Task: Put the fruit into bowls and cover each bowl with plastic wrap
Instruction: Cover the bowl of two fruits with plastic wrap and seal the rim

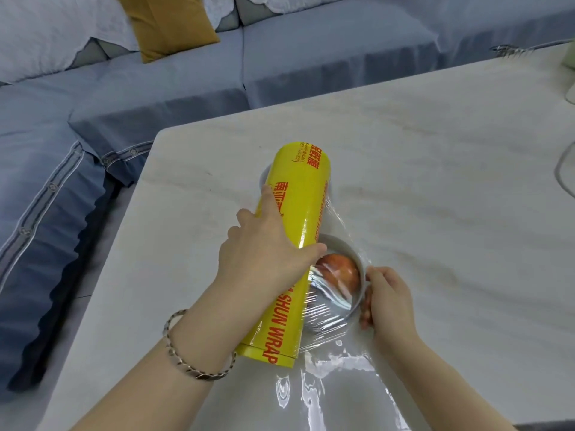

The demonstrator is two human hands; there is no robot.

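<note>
The left hand [264, 253] lies over the middle of a yellow plastic wrap roll [295, 213], gripping it: the thumb reaches across the roll's right side and the fingers [264, 197] spread down its left side, well apart from one another. The roll runs aslant from the frame's centre towards the lower middle, its near end low over the white marble-patterned table [435, 181], and its red lettering faces up. A twisted metal bracelet [186, 353] circles the left wrist. From the roll's right edge a sheet of clear plastic film [326, 309] stretches over a pale bowl [342, 244] just right of centre, and through the glare a round orange-red fruit [339, 272] shows inside it, in the far half of the bowl. The right hand [389, 300] is closed against the bowl's right wall, thumb at the rim and curled fingers lower on the outside; it seems to hold the film pinched against the bowl, though the shine makes the contact hard to read. More loose film lies wrinkled and glinting on the table in the lower middle of the frame. A second bowl [264, 178] peeps out from behind the roll's far end, mostly hidden. A blue-grey sofa [186, 88] fills the left and top, with a mustard cushion [168, 23] at the upper left, and a white cable [563, 169] curves at the right edge.
</note>
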